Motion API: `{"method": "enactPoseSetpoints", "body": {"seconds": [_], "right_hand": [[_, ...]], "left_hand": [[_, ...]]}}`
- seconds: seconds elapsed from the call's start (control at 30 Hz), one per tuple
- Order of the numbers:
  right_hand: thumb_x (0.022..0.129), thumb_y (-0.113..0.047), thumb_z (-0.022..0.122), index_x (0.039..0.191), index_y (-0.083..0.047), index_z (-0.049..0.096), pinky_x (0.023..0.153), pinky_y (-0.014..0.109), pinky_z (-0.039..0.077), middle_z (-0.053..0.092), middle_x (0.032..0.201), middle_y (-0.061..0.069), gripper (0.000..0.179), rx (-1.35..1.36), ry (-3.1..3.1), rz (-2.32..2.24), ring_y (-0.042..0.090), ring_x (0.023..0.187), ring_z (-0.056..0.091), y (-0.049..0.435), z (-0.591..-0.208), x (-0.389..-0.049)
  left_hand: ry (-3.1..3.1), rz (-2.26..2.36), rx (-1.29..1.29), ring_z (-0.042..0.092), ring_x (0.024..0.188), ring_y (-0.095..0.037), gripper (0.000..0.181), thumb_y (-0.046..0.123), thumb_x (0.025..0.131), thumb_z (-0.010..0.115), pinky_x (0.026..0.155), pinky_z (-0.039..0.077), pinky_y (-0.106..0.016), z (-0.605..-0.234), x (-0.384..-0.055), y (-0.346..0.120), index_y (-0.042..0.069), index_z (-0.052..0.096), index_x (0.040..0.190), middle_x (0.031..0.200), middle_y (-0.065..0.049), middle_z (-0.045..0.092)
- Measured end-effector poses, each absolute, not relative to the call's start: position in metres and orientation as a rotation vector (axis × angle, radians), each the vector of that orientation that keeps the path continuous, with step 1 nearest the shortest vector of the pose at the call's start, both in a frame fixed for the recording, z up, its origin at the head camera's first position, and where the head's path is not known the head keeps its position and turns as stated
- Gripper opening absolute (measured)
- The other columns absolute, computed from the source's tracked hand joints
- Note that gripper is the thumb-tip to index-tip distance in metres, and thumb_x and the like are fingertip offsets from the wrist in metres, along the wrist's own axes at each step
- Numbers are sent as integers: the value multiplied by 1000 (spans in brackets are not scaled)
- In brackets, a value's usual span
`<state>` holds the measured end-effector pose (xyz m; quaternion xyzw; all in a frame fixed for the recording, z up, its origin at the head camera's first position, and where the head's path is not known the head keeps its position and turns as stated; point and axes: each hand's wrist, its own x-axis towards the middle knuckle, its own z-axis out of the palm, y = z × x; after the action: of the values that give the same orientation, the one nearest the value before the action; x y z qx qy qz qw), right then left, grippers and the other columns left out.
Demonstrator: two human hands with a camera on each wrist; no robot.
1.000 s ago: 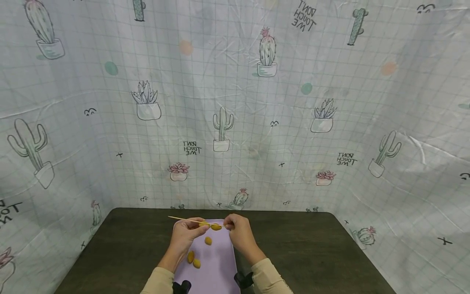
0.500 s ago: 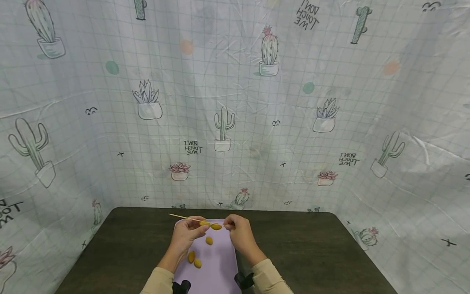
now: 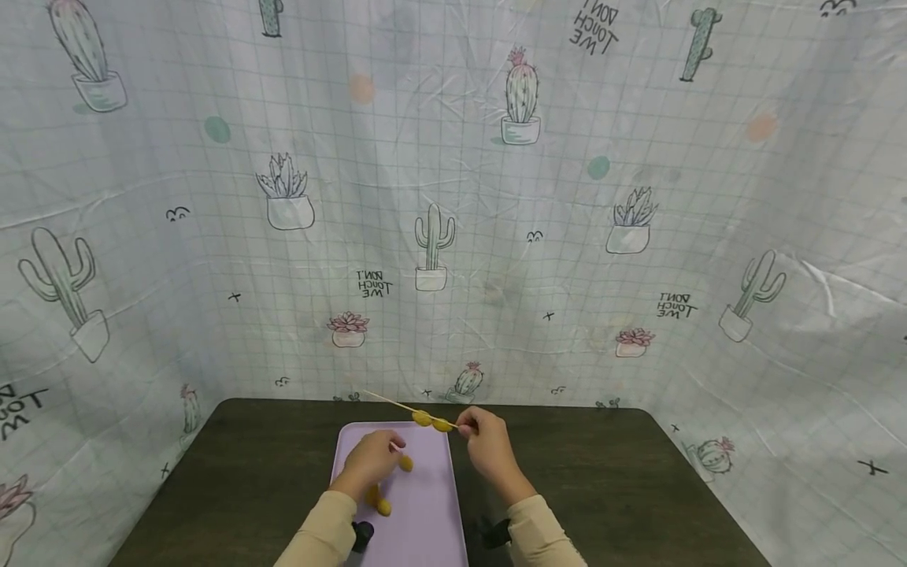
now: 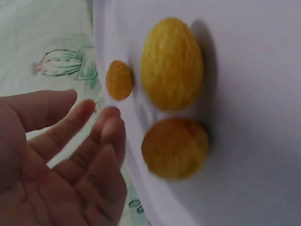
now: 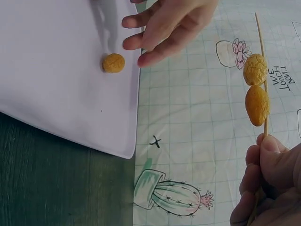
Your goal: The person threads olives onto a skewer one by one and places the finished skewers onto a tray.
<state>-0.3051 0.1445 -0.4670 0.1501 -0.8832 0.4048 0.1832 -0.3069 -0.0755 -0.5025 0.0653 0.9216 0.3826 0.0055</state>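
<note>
My right hand [image 3: 489, 445] pinches one end of a thin wooden skewer [image 3: 388, 400], which slants up to the left above the tray's far end. Threaded on it are two oval yellow-brown pieces [image 5: 257, 104], side by side and close to the right fingers. In the left wrist view my left hand [image 4: 61, 160] has loosely bent fingers and nothing between them. It hovers over the lilac tray [image 3: 425, 512], near a single loose yellow-brown piece [image 3: 406, 463]. Two more pieces [image 4: 173, 66] lie together nearer me, partly behind the left hand in the head view.
A dark wooden table [image 3: 602, 480] carries the tray and extends to both sides. Behind and around it hangs a pale checked cloth [image 3: 489, 260] printed with cacti. Black wrist mounts [image 3: 363, 535] sit by both sleeves.
My left hand has let go of the skewer and moved down over the tray toward the loose piece. The right hand has shifted slightly right and up, tilting the skewer with its two pieces.
</note>
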Motion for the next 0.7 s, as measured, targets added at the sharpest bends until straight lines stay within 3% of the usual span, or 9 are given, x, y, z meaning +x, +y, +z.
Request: {"method": "enactPoseSetpoints", "body": {"seconds": [0.2,0.33,0.5,0.7], "right_hand": [[92,9,67,85,-4,67,60,28,49,65,79,3,14,441,-2500,1124,12,68,53,150,-468,-305],[92,8,68,85,-4,67,60,28,49,65,79,3,15,461,-2510,1116,12,69,54,151,-467,-304],[92,9,67,85,-6,67,61,28,49,65,80,3,16,449,-2509,1123,12,70,55,152,-466,-303],[92,8,67,85,-6,67,61,28,50,66,81,3,16,427,-2533,1151,13,71,55,153,-466,-301]], "left_hand": [[2977,915,71,65,88,-27,17,18,93,71,70,52,-46,-500,-315,-60,8,73,107,107,-10,72],[3069,766,21,65,81,-25,14,23,93,70,68,53,-45,-506,-319,-53,9,72,94,94,-8,71],[3095,675,-30,59,66,-20,32,37,94,71,63,53,-44,-508,-322,-45,9,69,79,77,-6,66],[3069,725,-20,56,65,-18,27,26,80,86,59,52,-40,-509,-319,-44,10,66,71,73,-3,64]]}}
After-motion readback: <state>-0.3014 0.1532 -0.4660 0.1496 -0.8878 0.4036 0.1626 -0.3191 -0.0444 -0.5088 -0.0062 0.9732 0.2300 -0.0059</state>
